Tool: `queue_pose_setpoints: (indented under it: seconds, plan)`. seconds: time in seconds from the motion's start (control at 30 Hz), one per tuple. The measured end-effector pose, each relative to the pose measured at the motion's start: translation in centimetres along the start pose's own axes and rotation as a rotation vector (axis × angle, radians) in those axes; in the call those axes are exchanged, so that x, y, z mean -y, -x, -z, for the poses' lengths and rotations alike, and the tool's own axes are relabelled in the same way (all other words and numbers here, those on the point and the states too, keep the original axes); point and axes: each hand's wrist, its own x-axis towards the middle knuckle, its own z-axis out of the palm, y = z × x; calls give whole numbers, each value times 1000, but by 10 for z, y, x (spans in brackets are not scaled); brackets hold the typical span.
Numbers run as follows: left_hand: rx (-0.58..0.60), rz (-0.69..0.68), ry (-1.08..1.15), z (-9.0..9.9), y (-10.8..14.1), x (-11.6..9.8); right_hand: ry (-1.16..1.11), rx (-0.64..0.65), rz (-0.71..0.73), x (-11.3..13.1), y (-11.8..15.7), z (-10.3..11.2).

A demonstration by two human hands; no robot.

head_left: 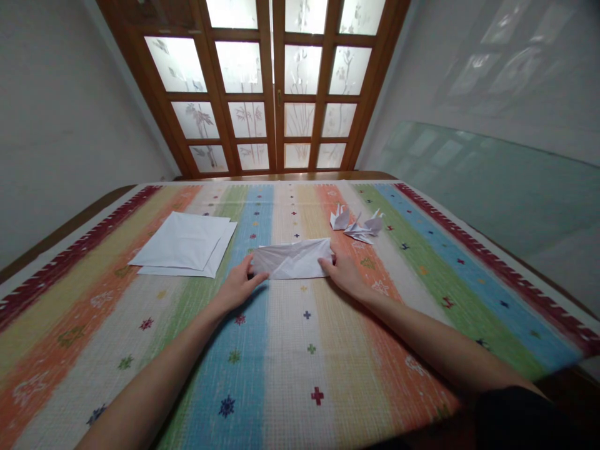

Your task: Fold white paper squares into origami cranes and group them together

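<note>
A creased, folded sheet of white paper [293, 259] is held between my two hands over the middle of the table. My left hand [241, 281] pinches its left end, thumb in front and fingers behind. At the opposite end, my right hand [344, 269] grips the paper the same way, its fingertips partly hidden behind it. To the left lie flat white paper sheets [180, 242], stacked slightly askew. Beyond my right hand, several folded paper cranes [359, 224] sit close together.
A striped, patterned tablecloth [234, 375] covers the table. Wooden doors with frosted panes [300, 119] stand past its far edge. A pale glass panel [492, 200] leans along the right wall, and a bare wall [70, 106] is on the left.
</note>
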Motion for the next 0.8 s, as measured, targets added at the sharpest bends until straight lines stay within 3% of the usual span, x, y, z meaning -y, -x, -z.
queue_pose_setpoints:
  seconds: [0.07,0.17,0.27,0.33,0.43,0.57,0.67,0.8]
  plan:
    - [-126,101,-89,-7,-4,-5,70,-18,-32,4,-2,0]
    - [-218,159,-322,-16,-9,-16,221,53,-18,6,-3,1]
    - [-287,33,-654,-23,-13,-26,333,110,89,6,-2,1]
    - [-230,-163,-780,-28,-17,-31,391,111,150,6,-1,1]
    - [1,-353,-803,-39,-26,-35,472,105,245,7,-2,-1]
    - [204,-285,-764,-51,-41,-30,463,215,467,9,-7,-10]
    - [224,-271,-750,-55,-45,-24,399,313,559,8,-10,-21]
    - [211,-282,-738,-54,-45,-20,364,375,578,4,-11,-27]
